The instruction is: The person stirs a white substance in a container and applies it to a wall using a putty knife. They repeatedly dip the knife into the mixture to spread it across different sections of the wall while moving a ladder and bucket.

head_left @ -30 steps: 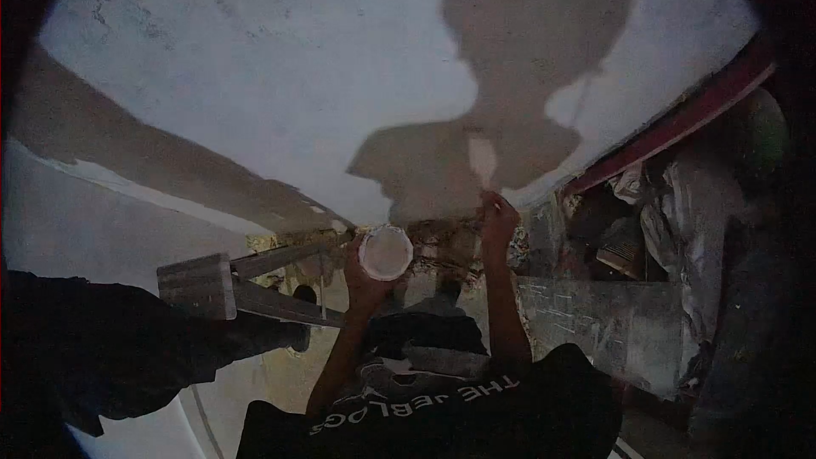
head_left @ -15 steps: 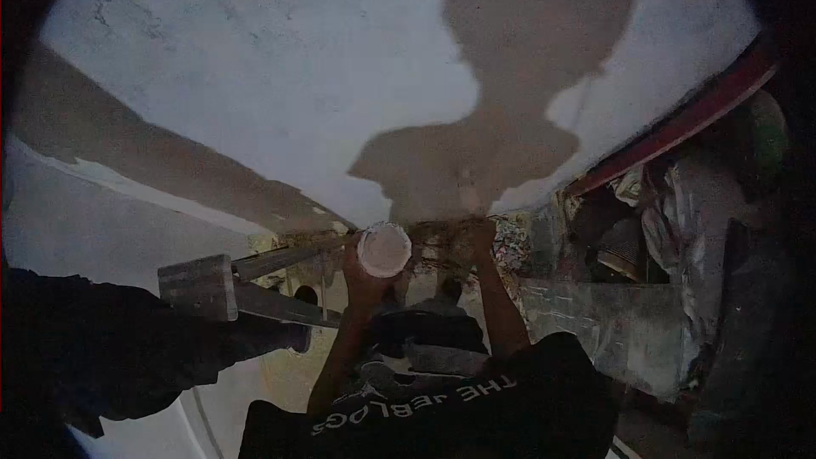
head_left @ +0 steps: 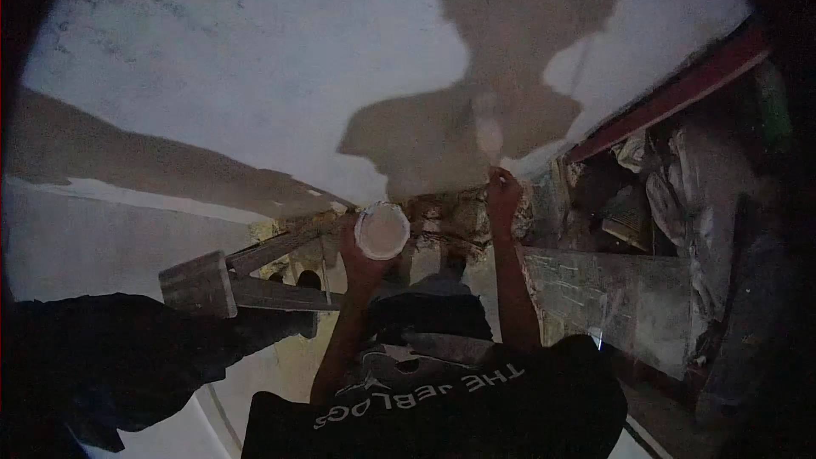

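Observation:
My left hand (head_left: 364,265) is closed around a round, open container (head_left: 382,231) with a white rim and pale contents, held in front of my body. My right hand (head_left: 503,191) is raised beside the lower part of the white wall (head_left: 280,76). Its fingers are closed on a slim tool with a pale, flat end (head_left: 488,126) that points up against the wall. In the dim light I cannot tell whether this is a brush or a putty knife. My shadow falls over the wall around the tool.
A wooden beam end (head_left: 197,284) and dark cloth (head_left: 127,348) are on the left. On the right are a red ledge (head_left: 671,98), hanging pale cloth or plastic (head_left: 671,191) and a grey panel (head_left: 612,297). Rubble-like clutter lies along the wall's foot.
My right hand has moved up and slightly right, carrying the pale-ended tool higher along the wall. My left hand still holds the container, slightly higher in view.

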Demonstrator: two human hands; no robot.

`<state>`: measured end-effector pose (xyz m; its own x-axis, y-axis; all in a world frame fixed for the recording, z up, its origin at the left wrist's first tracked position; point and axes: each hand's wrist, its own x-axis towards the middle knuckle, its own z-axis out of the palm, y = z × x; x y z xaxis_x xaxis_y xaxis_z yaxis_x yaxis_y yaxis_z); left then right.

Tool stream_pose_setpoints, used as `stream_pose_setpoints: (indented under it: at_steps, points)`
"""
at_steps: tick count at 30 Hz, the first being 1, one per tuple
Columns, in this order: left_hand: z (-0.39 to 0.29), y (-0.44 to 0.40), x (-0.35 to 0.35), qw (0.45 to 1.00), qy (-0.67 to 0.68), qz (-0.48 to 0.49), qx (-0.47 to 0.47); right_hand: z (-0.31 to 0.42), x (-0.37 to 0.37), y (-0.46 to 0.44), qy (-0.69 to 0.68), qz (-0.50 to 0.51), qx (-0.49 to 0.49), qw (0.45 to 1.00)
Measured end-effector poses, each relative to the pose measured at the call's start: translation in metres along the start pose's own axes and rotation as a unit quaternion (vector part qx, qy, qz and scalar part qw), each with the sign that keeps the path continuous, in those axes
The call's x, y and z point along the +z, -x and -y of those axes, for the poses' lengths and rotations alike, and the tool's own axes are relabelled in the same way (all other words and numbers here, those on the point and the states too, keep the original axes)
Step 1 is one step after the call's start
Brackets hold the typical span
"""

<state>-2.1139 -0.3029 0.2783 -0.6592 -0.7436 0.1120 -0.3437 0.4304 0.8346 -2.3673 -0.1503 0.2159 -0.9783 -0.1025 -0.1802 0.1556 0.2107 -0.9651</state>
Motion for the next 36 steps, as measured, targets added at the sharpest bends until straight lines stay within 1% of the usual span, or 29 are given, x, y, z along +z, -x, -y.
stream_pose_setpoints:
  at_steps: [2, 3, 5, 6, 8, 9, 11, 12, 14, 15, 17, 18, 19, 20, 21, 23, 24, 26, 27, 28, 29, 30, 31, 32, 33, 35, 36]
  points:
    - [0.014, 0.003, 0.0, 0.999, 0.032, 0.032, -0.002, -0.043, 0.018, -0.021, 0.047, 0.006, -0.006, 0.999]
    - [0.009, 0.005, -0.002, 0.999, 0.03, 0.032, -0.003, -0.066, 0.026, -0.03, 0.092, 0.011, -0.011, 0.996]
    - [-0.01, 0.006, -0.007, 0.998, 0.039, 0.047, -0.034, -0.101, 0.034, -0.042, 0.151, 0.021, -0.011, 0.988]
    - [-0.013, 0.008, -0.007, 0.998, 0.035, 0.046, -0.034, -0.106, 0.034, -0.041, 0.17, 0.027, -0.007, 0.985]
    - [-0.018, 0.013, -0.008, 1.0, 0.001, 0.017, 0.015, -0.115, 0.031, -0.043, 0.188, 0.043, 0.003, 0.981]
    - [-0.013, 0.015, -0.01, 1.0, -0.005, 0.019, 0.015, -0.119, 0.031, -0.044, 0.194, 0.052, 0.008, 0.98]
    - [0.002, 0.022, -0.009, 0.995, -0.075, 0.009, 0.071, -0.091, 0.027, -0.04, 0.208, 0.069, 0.026, 0.975]
    - [0.005, 0.024, -0.007, 0.994, -0.078, 0.013, 0.069, -0.072, 0.024, -0.038, 0.213, 0.076, 0.037, 0.973]
    - [0.008, 0.024, -0.003, 0.998, -0.057, 0.024, 0.013, -0.045, 0.011, -0.026, 0.168, 0.061, 0.033, 0.983]
    - [0.006, 0.023, -0.003, 0.998, -0.059, 0.026, 0.014, -0.042, 0.001, -0.014, 0.143, 0.048, 0.018, 0.988]
    - [-0.004, 0.02, -0.007, 0.993, -0.112, 0.042, 0.0, -0.041, -0.013, 0.009, 0.07, 0.01, -0.028, 0.997]
    - [-0.011, 0.019, -0.008, 0.992, -0.116, 0.043, 0.001, -0.045, -0.013, 0.017, 0.067, 0.01, -0.026, 0.997]
    - [-0.018, 0.018, -0.008, 0.997, -0.059, 0.046, -0.018, -0.05, -0.009, 0.025, 0.033, -0.033, -0.083, 0.995]
    - [-0.022, 0.017, -0.008, 0.998, 0.0, 0.051, -0.038, -0.055, -0.004, 0.024, 0.015, -0.057, -0.109, 0.992]
    - [-0.015, 0.018, -0.005, 0.998, -0.004, 0.054, -0.035, -0.061, 0.001, 0.023, -0.001, -0.08, -0.136, 0.987]
    - [0.003, 0.022, -0.006, 0.993, -0.103, 0.051, 0.017, -0.084, 0.024, 0.007, 0.029, -0.031, -0.119, 0.992]
    - [0.002, 0.022, -0.006, 0.993, -0.105, 0.053, 0.023, -0.101, 0.035, 0.001, 0.037, -0.016, -0.113, 0.993]
    - [-0.01, 0.018, -0.004, 0.997, -0.049, 0.056, 0.01, -0.135, 0.056, -0.016, 0.065, 0.028, -0.069, 0.995]
    - [-0.018, 0.015, -0.004, 0.997, -0.049, 0.054, 0.013, -0.156, 0.064, -0.022, 0.096, 0.045, -0.058, 0.993]
    - [-0.03, 0.011, -0.001, 0.995, -0.067, 0.069, -0.009, -0.17, 0.065, -0.025, 0.105, 0.05, -0.051, 0.992]
    - [-0.026, 0.015, -0.006, 0.994, -0.081, 0.073, -0.025, -0.183, 0.067, -0.024, 0.111, 0.052, -0.048, 0.991]
    - [-0.022, 0.019, -0.012, 0.992, -0.095, 0.076, -0.041, -0.186, 0.066, -0.021, 0.102, 0.053, -0.049, 0.992]
    - [-0.003, 0.018, -0.013, 0.992, -0.103, 0.074, -0.019, -0.188, 0.066, -0.02, 0.088, 0.053, -0.053, 0.993]
    - [0.001, 0.016, -0.014, 0.991, -0.109, 0.073, 0.002, -0.179, 0.061, -0.019, 0.068, 0.054, -0.06, 0.994]
    - [0.004, 0.017, -0.018, 0.992, -0.107, 0.067, -0.001, -0.171, 0.057, -0.018, 0.046, 0.052, -0.066, 0.995]
    - [-0.013, 0.012, -0.019, 0.996, -0.071, 0.061, -0.005, -0.144, 0.041, -0.015, -0.022, 0.044, -0.077, 0.996]
    - [-0.011, 0.012, -0.019, 0.996, -0.068, 0.06, -0.003, -0.119, 0.028, -0.012, -0.06, 0.039, -0.055, 0.996]
